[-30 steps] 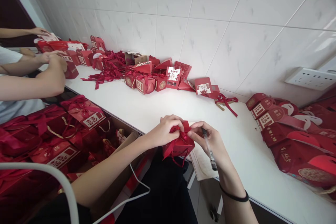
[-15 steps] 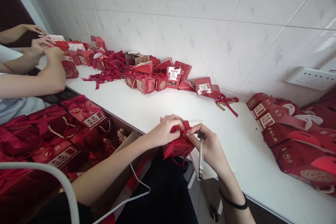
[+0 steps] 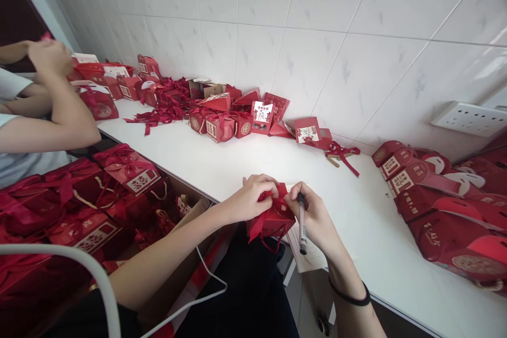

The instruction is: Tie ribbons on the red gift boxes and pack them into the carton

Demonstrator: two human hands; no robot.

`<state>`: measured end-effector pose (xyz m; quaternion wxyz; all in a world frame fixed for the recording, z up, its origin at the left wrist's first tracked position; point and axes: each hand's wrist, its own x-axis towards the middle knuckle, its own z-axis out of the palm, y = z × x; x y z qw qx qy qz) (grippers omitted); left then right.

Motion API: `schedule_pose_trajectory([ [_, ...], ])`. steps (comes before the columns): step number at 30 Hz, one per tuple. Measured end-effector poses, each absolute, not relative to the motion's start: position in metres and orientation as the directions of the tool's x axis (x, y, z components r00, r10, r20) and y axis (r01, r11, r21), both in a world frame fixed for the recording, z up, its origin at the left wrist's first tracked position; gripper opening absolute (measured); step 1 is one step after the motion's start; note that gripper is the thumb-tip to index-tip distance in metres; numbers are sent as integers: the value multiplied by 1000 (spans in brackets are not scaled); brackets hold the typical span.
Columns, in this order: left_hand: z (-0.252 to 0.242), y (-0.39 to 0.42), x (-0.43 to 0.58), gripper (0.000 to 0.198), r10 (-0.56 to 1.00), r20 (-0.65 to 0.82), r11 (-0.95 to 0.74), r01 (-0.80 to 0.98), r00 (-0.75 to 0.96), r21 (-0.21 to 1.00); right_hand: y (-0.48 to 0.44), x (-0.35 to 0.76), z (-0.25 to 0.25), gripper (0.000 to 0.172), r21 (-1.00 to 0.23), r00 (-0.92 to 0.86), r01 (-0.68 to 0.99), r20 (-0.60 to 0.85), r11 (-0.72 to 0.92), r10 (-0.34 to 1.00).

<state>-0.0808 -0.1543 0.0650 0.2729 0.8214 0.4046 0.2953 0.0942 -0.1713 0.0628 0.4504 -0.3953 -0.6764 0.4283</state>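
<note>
A small red gift box [image 3: 274, 222] with red ribbon [image 3: 258, 228] on it is at the table's front edge, between my hands. My left hand [image 3: 255, 198] is closed on the ribbon at the top of the box, its fingers curled. At the box's right side, my right hand [image 3: 312, 211] pinches with thumb and forefinger at the ribbon. A black-and-clear pen [image 3: 303, 227] is tucked in that same hand, pointing down. Exactly how much ribbon the right fingertips hold is hidden. Papers [image 3: 307, 253] lie partly under the box and right hand.
Red boxes [image 3: 420, 190] stand in a row at right, below a power strip [image 3: 469, 118]. More boxes [image 3: 219, 128] and a ribbon heap [image 3: 170, 97] line the wall. Packed red boxes [image 3: 99, 206] fill a carton at lower left. A co-worker's arms [image 3: 59, 100] reach in from the left.
My right hand has shifted slightly right and its pen hangs more upright. The left hand stays nearly in place. The co-worker's hands have risen and moved left.
</note>
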Motion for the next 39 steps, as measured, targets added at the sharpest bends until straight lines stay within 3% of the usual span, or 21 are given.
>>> schedule_pose_trajectory([
  [4,65,-153,-81,14,824,250,-521,508,507,686,-169,92,67,23,-914,-201,218,300,341,933],
  [9,62,-150,-82,11,811,276,-540,476,516,694,-161,89,65,34,-963,-186,44,254,266,949],
  [14,61,-151,-81,9,830,283,-515,467,481,718,-150,101,52,31,-908,76,312,319,281,945],
  [17,61,-152,-81,14,849,298,-493,454,437,742,-147,110,45,36,-906,153,367,280,209,948],
  [22,64,-152,-83,13,863,297,-481,488,408,728,-144,111,42,43,-944,9,295,155,146,988],
  [31,66,-153,-79,8,868,316,-494,601,383,628,-159,103,42,27,-993,-129,22,114,117,985],
  [39,59,-147,-76,13,913,275,-400,517,302,757,-189,92,46,21,-931,39,200,320,306,947],
])
